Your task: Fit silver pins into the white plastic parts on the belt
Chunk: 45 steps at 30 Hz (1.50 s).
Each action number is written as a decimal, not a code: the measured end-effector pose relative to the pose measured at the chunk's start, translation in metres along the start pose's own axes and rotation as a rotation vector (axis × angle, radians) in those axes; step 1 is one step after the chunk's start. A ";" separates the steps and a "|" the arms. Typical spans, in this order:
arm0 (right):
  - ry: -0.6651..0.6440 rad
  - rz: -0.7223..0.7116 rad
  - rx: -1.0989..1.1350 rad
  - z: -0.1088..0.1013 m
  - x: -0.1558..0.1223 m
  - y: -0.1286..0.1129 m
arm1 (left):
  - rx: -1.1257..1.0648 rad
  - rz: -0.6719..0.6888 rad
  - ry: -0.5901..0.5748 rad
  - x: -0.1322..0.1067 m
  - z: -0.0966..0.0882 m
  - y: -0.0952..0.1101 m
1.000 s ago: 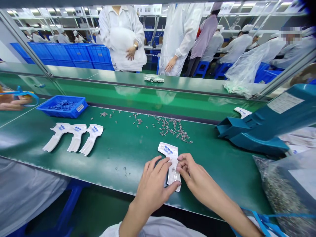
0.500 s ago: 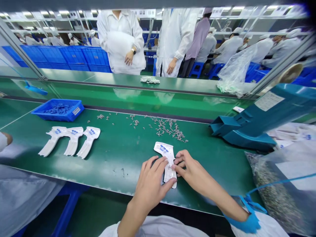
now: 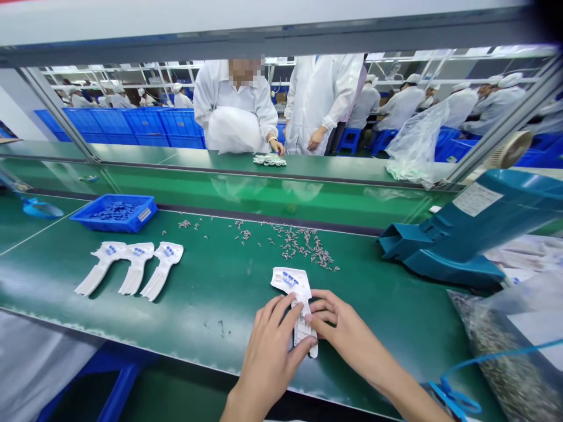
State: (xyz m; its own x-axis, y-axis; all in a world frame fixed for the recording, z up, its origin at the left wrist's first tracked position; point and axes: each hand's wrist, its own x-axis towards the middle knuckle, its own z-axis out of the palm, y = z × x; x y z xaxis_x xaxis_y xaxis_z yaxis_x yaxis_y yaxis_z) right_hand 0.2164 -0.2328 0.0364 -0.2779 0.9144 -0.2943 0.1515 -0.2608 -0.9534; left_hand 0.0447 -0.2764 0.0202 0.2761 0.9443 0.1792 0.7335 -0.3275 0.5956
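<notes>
Palm down, my left hand (image 3: pixel 270 337) grips the white handle-shaped shell half (image 3: pixel 299 283) between fingers and thumb, on the green worktop (image 3: pixel 211 281) beneath both hands. My right hand (image 3: pixel 341 319) slants in from the right, thumb and forefinger bent together at the shell's right edge; I can't tell whether they pinch anything small. I'd judge it best to keep the left hold firm and flat, so the shell doesn't rock under the right fingertips. Beyond my hands lie scattered metal bits (image 3: pixel 320 255); well left, three similar shells (image 3: pixel 134 268).
</notes>
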 end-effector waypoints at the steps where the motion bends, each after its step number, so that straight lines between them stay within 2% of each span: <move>1: -0.016 -0.001 0.029 0.001 -0.001 -0.002 | -0.009 -0.006 0.007 0.000 0.001 -0.001; 6: -0.072 0.075 0.198 0.001 0.003 -0.018 | -0.053 0.000 0.075 -0.005 -0.001 0.001; 9: -0.026 0.109 0.224 -0.018 0.038 -0.028 | -0.026 -0.012 0.195 -0.009 -0.009 0.000; 11: 0.064 0.029 0.166 -0.040 0.077 -0.037 | 0.046 -0.057 0.292 -0.010 -0.020 -0.011; 13: 0.207 -0.111 -0.033 -0.066 0.121 -0.048 | 0.162 -0.117 0.390 -0.012 -0.036 -0.034; 15: 0.306 -0.168 -0.099 -0.092 0.159 -0.058 | 0.300 -0.174 0.500 -0.014 -0.059 -0.068; 17: 0.376 -0.191 -0.184 -0.112 0.181 -0.063 | 0.465 -0.216 0.573 -0.015 -0.084 -0.106; 19: 0.401 -0.212 -0.308 -0.125 0.185 -0.058 | 0.624 -0.324 0.583 -0.017 -0.107 -0.140; 21: 0.358 -0.254 -0.464 -0.130 0.175 -0.047 | 0.709 -0.428 0.551 -0.019 -0.124 -0.164; 24: 0.217 -0.360 -0.690 -0.129 0.155 -0.027 | 0.698 -0.461 0.481 -0.022 -0.136 -0.178; 27: 0.136 -0.447 -0.862 -0.123 0.148 -0.015 | 0.668 -0.417 0.434 -0.022 -0.134 -0.172; 31: 0.148 -0.484 -1.018 -0.119 0.157 -0.015 | 0.548 -0.296 0.403 -0.023 -0.115 -0.143; 35: 0.127 -0.520 -1.097 -0.116 0.162 -0.021 | 0.310 -0.190 0.430 -0.024 -0.079 -0.095; 40: 0.125 -0.511 -1.125 -0.114 0.160 -0.024 | 0.113 -0.167 0.373 -0.011 -0.030 -0.025; 42: 0.149 -0.490 -1.116 -0.115 0.158 -0.024 | 0.076 -0.190 0.340 -0.001 -0.014 -0.004; 45: 0.167 -0.467 -1.091 -0.119 0.151 -0.024 | 0.070 -0.223 0.292 0.010 0.005 0.014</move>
State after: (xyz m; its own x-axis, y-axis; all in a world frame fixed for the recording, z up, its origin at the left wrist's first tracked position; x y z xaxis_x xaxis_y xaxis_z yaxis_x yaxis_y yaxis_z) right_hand 0.2839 -0.0512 0.0229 -0.4055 0.9009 0.1547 0.8159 0.4331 -0.3831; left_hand 0.0611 -0.2715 0.0269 -0.0769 0.9590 0.2727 0.7989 -0.1043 0.5923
